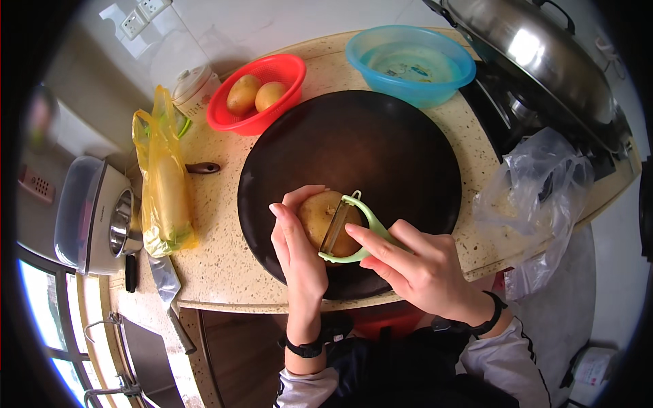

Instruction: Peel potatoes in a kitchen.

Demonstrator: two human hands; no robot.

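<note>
A brown potato (314,216) is held over the front part of a round black board (354,149). My left hand (299,245) wraps round the potato from its left side, fingers closed on it. In my right hand (418,265) is a light green Y-shaped peeler (371,221), gripped by its handle. Its metal blade lies across the right part of the potato, touching or very close to the skin. My right index finger stretches toward the blade. The potato's underside is hidden.
Behind the board stand a red basket (289,64) with two potatoes and a blue basin (360,51) of water. A yellow bag (163,183) and a cleaver (164,280) lie left. On the right are a clear plastic bag (537,183) and a large lidded wok (524,47).
</note>
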